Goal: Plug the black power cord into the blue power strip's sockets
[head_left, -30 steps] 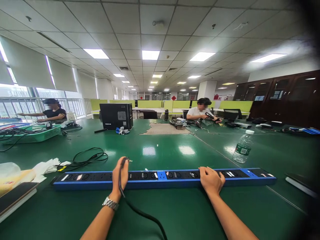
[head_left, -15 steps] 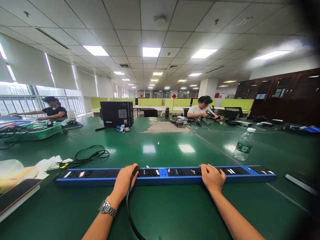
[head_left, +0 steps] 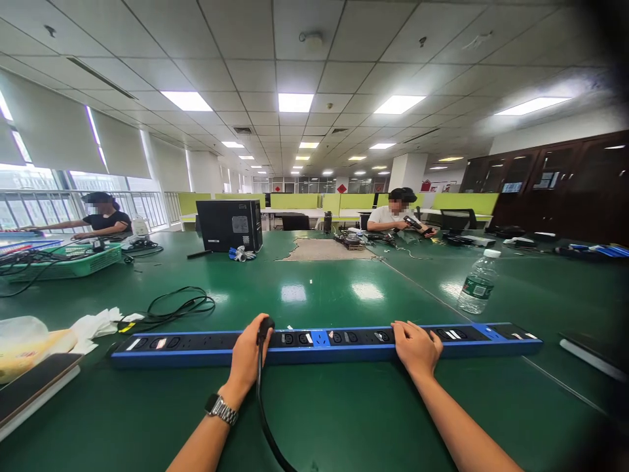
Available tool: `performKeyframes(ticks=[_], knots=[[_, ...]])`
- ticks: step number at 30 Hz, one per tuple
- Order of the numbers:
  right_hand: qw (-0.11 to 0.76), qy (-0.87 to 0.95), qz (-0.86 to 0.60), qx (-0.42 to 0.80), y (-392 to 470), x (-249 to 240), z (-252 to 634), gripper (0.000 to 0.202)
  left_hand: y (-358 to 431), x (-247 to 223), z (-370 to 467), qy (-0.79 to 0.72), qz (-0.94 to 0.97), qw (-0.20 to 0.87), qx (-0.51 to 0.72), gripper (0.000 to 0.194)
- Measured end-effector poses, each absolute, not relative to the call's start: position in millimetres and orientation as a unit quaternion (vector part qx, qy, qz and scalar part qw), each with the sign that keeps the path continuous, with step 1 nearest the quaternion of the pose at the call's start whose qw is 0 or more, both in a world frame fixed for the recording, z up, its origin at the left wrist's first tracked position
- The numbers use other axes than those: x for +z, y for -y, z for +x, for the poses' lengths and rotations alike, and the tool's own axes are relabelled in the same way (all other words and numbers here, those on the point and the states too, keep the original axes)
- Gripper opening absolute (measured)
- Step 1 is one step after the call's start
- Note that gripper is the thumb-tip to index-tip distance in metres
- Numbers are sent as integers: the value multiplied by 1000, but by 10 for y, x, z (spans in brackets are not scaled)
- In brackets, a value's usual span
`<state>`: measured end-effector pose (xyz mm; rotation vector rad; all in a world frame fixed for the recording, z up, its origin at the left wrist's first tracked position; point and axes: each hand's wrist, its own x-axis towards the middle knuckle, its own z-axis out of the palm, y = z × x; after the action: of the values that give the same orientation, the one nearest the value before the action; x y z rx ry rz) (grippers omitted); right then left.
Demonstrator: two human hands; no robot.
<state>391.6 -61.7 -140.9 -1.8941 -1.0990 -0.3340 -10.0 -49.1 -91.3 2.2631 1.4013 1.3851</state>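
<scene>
The blue power strip (head_left: 324, 354) lies face-up, well apart from the tabletop's (head_left: 344, 410) far edge, long axis roughly parallel, left hand (head_left: 247, 357) clamped on a black plug (head_left: 266, 326), right hand (head_left: 417, 352) clasping the strip.

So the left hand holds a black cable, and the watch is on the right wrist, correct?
Not quite: the left hand does hold a black cable, but the head view shows the watch on the left wrist, not the right.

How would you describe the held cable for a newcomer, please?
Across the green table lies a long power strip. At it, the left hand, wearing a watch, grips the black cable. Unlike the coiled cable nearby, it runs off the picture's bottom.
</scene>
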Motion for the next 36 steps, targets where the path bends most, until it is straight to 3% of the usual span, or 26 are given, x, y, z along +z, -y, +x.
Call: performKeyframes(ticks=[11,36], knots=[[452,439,-762,-149,586,-1457,3957,35,581,-773,860,-492,790,134,341,33],[462,436,-758,-151,578,-1466,3966,34,585,-927,946,-421,833,70,353,37]])
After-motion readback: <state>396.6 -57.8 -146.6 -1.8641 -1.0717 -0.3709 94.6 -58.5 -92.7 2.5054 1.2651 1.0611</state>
